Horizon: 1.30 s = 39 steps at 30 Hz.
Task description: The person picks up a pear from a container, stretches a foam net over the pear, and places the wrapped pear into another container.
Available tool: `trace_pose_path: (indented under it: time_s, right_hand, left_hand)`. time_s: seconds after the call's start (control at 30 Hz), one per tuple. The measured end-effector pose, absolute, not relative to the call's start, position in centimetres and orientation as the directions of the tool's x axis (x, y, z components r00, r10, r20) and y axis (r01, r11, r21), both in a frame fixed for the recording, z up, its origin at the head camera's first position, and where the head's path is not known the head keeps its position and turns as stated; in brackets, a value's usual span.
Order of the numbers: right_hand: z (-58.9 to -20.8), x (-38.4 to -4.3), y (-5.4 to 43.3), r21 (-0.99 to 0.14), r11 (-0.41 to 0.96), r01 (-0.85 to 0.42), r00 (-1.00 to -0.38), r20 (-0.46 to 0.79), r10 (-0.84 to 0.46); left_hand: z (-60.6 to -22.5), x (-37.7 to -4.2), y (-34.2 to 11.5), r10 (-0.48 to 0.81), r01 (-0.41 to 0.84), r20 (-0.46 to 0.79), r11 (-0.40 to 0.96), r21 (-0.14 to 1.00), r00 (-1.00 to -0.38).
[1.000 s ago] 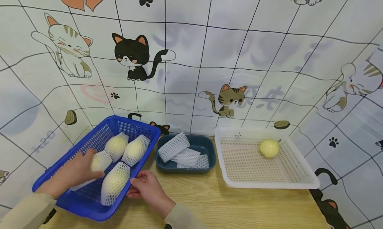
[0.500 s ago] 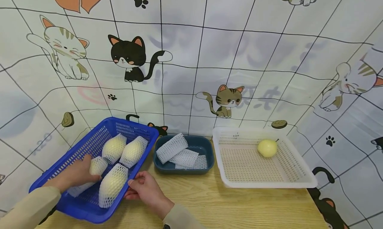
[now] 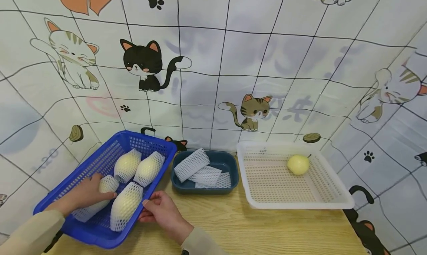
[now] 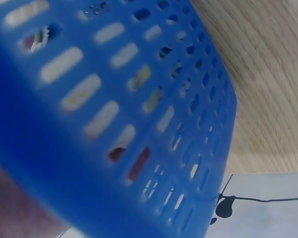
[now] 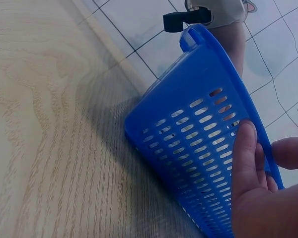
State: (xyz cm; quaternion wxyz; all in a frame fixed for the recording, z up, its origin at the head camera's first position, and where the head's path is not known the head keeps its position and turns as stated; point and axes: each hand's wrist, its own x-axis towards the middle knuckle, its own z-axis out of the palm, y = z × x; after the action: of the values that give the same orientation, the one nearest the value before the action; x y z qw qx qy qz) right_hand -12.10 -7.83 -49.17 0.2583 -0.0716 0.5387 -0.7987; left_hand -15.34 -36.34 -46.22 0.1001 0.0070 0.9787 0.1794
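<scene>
In the head view, my left hand (image 3: 83, 195) reaches into a blue basket (image 3: 90, 239) and grips a pear (image 3: 108, 184) in a white foam net, thumb to its right. Its fingers are partly hidden there. Three other netted pears lie beside it: one at the back (image 3: 128, 165), one at the back right (image 3: 149, 169) and one at the front right (image 3: 126, 207). My right hand (image 3: 166, 216) holds the basket's right rim. In the right wrist view its thumb (image 5: 246, 153) presses the outer wall and fingers curl over the rim.
A dark teal bin (image 3: 205, 191) with several loose foam nets (image 3: 191, 165) stands right of the basket. Farther right is a white basket (image 3: 300, 205) holding a bare yellow pear (image 3: 298, 165). A cat-patterned sheet (image 3: 207, 62) rises behind the wooden table (image 3: 233, 229).
The basket and other items sit slightly further left in the head view than a second ago. My left hand has shifted a little on its pear; my right hand keeps its hold on the rim.
</scene>
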Motion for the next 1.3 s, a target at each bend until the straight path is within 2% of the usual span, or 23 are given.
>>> trace_pose_path:
  time_s: [0.23, 0.43, 0.77, 1.0, 1.13, 1.3]
  right_hand:
    - [-49.1, -12.3, -7.7, -0.896, -0.289, 0.338, -0.864, -0.173, -0.474]
    - [-48.9, -12.2, -7.8, -0.89, -0.306, 0.338, -0.865, -0.166, -0.474]
    - [-48.6, -12.4, -7.0, -0.895, -0.282, 0.346, -0.873, -0.198, -0.445]
    - [-47.9, -12.7, -3.9, -0.928, -0.221, 0.299, -0.884, -0.182, -0.431]
    - [-47.4, -12.8, -1.5, -0.964, -0.163, 0.209, -0.908, -0.13, -0.399]
    - [-46.5, -12.8, 1.4, -0.996, -0.075, 0.039, -0.936, -0.01, -0.353]
  left_hand:
    - [-45.3, -15.0, -35.2, 0.042, 0.009, -0.097, 0.946, 0.323, -0.994]
    - [-43.8, -14.2, -32.3, 0.026, 0.052, 0.082, 0.94, 0.337, -0.996]
    - [-41.7, -13.1, -25.4, 0.13, 0.265, 0.369, 0.902, 0.342, -0.92]
    - [-40.2, -11.6, -23.3, 0.14, 0.275, 0.353, 0.888, 0.369, -0.925]
    - [-39.4, -10.7, -22.0, 0.142, 0.284, 0.345, 0.867, 0.409, -0.928]
    - [-39.1, -9.6, -20.3, 0.123, 0.299, 0.363, 0.825, 0.48, -0.924]
